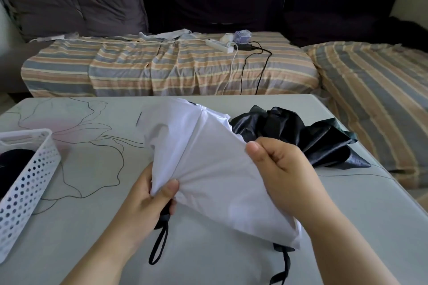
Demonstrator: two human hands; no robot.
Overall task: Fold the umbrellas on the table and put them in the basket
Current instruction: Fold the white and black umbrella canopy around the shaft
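White umbrella: the white umbrella [208, 159] was held just above the worktop [97, 169], collapsed but loose, its canopy bunched and not yet wrapped.
Long axis: it ran from the black handle [165, 215] near the person's body away toward the sofa [176, 67], handle end nearest.
Left hand: the left hand [148, 199] gripped the handle end, thumb pressing the gathered cloth; the wrist strap [159, 245] dangled below it.
Right hand: the right hand [284, 173] pinched a fold of canopy on the umbrella's right side, fingers [278, 164] curled round the cloth.
Key relation: the loose panels lay forward and to the right of the handle, so the right hand looked nearer for gathering them round the shaft while the left steadied.
Black umbrella: the black umbrella [301, 136] lay crumpled on the worktop beyond the right hand, unfolded, just beside the white one.
Basket: the white basket [30, 169] stood at the left edge, well apart from the hands, with something dark already inside.
Judgement: one umbrella seemingly stowed, folding of the second in hand.
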